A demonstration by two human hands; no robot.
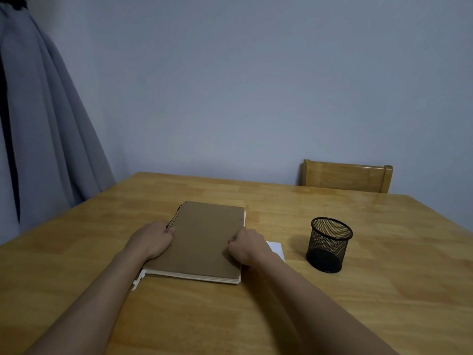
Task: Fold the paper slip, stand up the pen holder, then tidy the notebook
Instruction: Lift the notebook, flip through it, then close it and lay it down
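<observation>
A brown spiral notebook point(204, 237) lies closed on the wooden table point(384, 290), its coil along the left edge. My left hand point(152, 239) grips that coil edge with the thumb on the cover. My right hand point(247, 245) holds the notebook's right edge, fingers curled over the cover. A white paper slip point(277, 248) lies flat just right of my right wrist, partly hidden by it. The black mesh pen holder point(329, 244) stands upright and empty to the right of the slip.
A small white piece point(138, 280) pokes out at the notebook's near left corner. A wooden chair back point(346, 176) stands behind the table's far edge. A grey curtain point(43, 111) hangs at the left.
</observation>
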